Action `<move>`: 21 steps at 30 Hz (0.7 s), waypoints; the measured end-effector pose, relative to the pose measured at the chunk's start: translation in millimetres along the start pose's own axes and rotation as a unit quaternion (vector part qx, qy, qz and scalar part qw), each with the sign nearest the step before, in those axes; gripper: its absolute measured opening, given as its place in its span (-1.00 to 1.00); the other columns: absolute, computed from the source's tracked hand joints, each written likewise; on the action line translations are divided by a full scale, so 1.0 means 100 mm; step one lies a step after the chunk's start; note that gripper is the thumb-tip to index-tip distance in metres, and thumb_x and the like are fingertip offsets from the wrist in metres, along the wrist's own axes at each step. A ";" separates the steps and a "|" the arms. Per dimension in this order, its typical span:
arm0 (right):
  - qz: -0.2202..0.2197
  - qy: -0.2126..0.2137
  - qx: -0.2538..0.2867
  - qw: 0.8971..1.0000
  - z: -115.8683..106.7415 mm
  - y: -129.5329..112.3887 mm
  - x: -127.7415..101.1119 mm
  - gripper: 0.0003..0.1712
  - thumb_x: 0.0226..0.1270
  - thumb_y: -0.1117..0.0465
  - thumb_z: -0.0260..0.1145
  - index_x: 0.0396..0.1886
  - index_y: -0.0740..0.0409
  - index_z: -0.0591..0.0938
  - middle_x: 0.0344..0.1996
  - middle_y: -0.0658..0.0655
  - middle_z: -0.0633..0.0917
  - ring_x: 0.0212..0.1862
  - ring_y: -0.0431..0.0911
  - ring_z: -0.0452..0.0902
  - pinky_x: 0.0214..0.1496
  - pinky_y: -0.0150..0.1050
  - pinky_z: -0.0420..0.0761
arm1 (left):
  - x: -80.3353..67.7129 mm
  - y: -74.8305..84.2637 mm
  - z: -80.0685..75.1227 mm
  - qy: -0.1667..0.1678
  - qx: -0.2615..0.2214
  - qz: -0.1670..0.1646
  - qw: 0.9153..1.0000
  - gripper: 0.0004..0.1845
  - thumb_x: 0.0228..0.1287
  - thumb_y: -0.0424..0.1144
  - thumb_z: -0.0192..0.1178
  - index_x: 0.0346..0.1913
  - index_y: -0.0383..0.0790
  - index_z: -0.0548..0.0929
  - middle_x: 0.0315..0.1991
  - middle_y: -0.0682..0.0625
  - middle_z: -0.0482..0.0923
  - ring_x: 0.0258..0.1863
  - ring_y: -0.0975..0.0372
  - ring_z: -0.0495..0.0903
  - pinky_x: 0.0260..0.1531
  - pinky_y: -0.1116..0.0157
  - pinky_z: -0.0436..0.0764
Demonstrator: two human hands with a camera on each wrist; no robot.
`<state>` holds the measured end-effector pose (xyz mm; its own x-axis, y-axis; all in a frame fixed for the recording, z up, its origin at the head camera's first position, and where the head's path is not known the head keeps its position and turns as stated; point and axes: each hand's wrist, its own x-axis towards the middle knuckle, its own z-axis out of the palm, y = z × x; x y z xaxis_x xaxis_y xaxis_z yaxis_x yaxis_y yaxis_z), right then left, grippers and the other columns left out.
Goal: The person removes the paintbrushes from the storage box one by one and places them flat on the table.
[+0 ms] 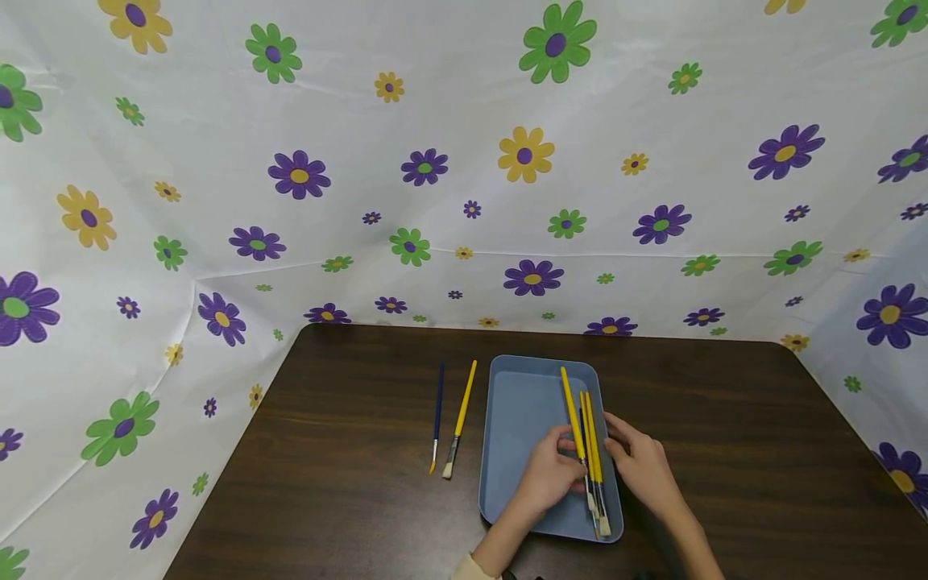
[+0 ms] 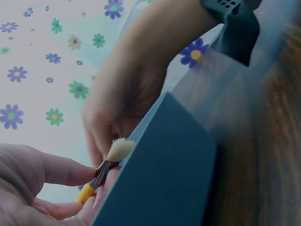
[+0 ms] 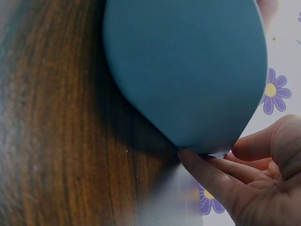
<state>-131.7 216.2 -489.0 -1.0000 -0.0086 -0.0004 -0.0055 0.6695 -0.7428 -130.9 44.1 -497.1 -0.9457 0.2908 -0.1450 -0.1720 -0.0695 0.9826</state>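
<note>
Gently: left grip point(image 1: 545, 478) pinching yellow-handled paintbrush point(image 1: 572, 411) near ferrule point(image 2: 103, 174); blue-gray tray point(image 1: 518, 411) beneath; right grip point(image 1: 644, 466), fingers straight, against its side; best brace tray, spare bristles point(image 2: 121, 149).

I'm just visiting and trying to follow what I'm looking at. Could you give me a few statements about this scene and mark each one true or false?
1. A blue brush and a yellow brush lie on the table, outside the tray. True.
2. The tray is bright red. False: it is grey-blue.
3. The left hand holds a pale-bristled brush. True.
4. The right hand is holding a brush. False: it holds the edge of the tray.
5. The blue brush lies farther from the tray than the yellow brush. True.
</note>
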 end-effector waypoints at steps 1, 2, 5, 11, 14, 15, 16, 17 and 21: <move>0.000 -0.001 0.001 1.000 0.00 0.00 0.00 -0.49 0.53 0.40 0.17 0.41 0.49 0.44 0.09 0.49 0.67 0.06 0.21 0.69 -0.06 -0.03 0.71 | 0.00 0.01 -0.01 0.002 -0.004 -0.001 1.000 -0.31 0.14 -0.65 0.22 0.41 -0.47 0.41 -0.07 -0.05 0.54 -0.29 0.17 0.70 -0.44 0.20 0.77; 0.000 -0.002 0.001 1.000 0.00 0.00 0.00 -0.49 0.53 0.40 0.17 0.41 0.49 0.43 0.10 0.49 0.67 0.07 0.21 0.69 -0.05 -0.02 0.71 | 0.00 0.02 -0.03 0.005 -0.008 -0.001 1.000 -0.31 0.15 -0.65 0.22 0.41 -0.47 0.40 -0.06 -0.06 0.54 -0.28 0.17 0.70 -0.45 0.19 0.77; 0.003 -0.006 0.002 1.000 0.00 -0.01 0.01 -0.48 0.54 0.40 0.16 0.41 0.50 0.42 0.11 0.50 0.66 0.07 0.20 0.68 -0.04 0.00 0.71 | 0.00 0.05 -0.07 0.016 -0.014 -0.002 1.000 -0.31 0.16 -0.65 0.23 0.42 -0.46 0.39 -0.06 -0.04 0.53 -0.30 0.21 0.68 -0.47 0.21 0.77; 0.004 -0.006 0.003 1.000 0.00 -0.02 0.00 -0.48 0.54 0.41 0.15 0.42 0.50 0.41 0.12 0.52 0.65 0.09 0.23 0.67 -0.01 0.05 0.71 | -0.01 0.14 -0.18 0.029 -0.016 0.008 0.999 -0.30 0.17 -0.65 0.25 0.42 -0.46 0.37 -0.07 -0.06 0.52 -0.33 0.25 0.67 -0.48 0.23 0.76; 0.003 -0.006 0.007 1.000 0.00 -0.02 -0.01 -0.47 0.55 0.41 0.15 0.43 0.50 0.40 0.13 0.51 0.64 0.10 0.25 0.66 0.02 0.07 0.71 | -0.01 0.17 -0.25 0.035 -0.018 0.014 0.999 -0.29 0.18 -0.64 0.25 0.43 -0.47 0.35 -0.05 -0.09 0.52 -0.33 0.25 0.67 -0.48 0.24 0.76; 0.003 -0.006 0.008 1.000 0.01 -0.02 -0.02 -0.47 0.55 0.41 0.15 0.44 0.50 0.40 0.14 0.51 0.64 0.11 0.25 0.66 0.03 0.08 0.70 | -0.01 0.18 -0.28 0.038 -0.017 0.015 0.999 -0.29 0.18 -0.64 0.25 0.44 -0.47 0.35 -0.05 -0.10 0.51 -0.33 0.25 0.67 -0.48 0.24 0.76; 0.002 -0.005 0.009 1.000 0.00 -0.02 -0.02 -0.47 0.55 0.41 0.14 0.44 0.50 0.40 0.14 0.51 0.64 0.11 0.25 0.66 0.03 0.08 0.70 | -0.01 0.19 -0.30 0.040 -0.016 0.017 0.999 -0.29 0.19 -0.63 0.25 0.44 -0.47 0.35 -0.04 -0.10 0.51 -0.33 0.25 0.66 -0.47 0.25 0.76; 0.001 -0.004 0.009 1.000 0.01 -0.01 -0.02 -0.47 0.55 0.41 0.14 0.44 0.50 0.40 0.14 0.51 0.64 0.12 0.26 0.66 0.03 0.08 0.70 | -0.01 0.20 -0.33 0.042 -0.016 0.019 0.999 -0.29 0.20 -0.62 0.25 0.44 -0.46 0.35 -0.03 -0.11 0.51 -0.33 0.25 0.65 -0.47 0.25 0.76; -0.006 -0.004 0.011 1.000 0.00 0.00 -0.02 -0.47 0.54 0.41 0.14 0.43 0.51 0.39 0.14 0.51 0.64 0.12 0.26 0.66 0.02 0.07 0.71 | 0.00 0.25 -0.42 0.051 -0.018 0.019 0.998 -0.30 0.22 -0.61 0.25 0.45 -0.46 0.34 -0.02 -0.14 0.49 -0.31 0.25 0.64 -0.46 0.26 0.76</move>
<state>-129.3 215.7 -489.0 -0.9997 -0.0225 0.0034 -0.0173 0.6534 -0.7568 -146.6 1.9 -477.9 -0.9746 0.1891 -0.1196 -0.1427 -0.1135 0.9832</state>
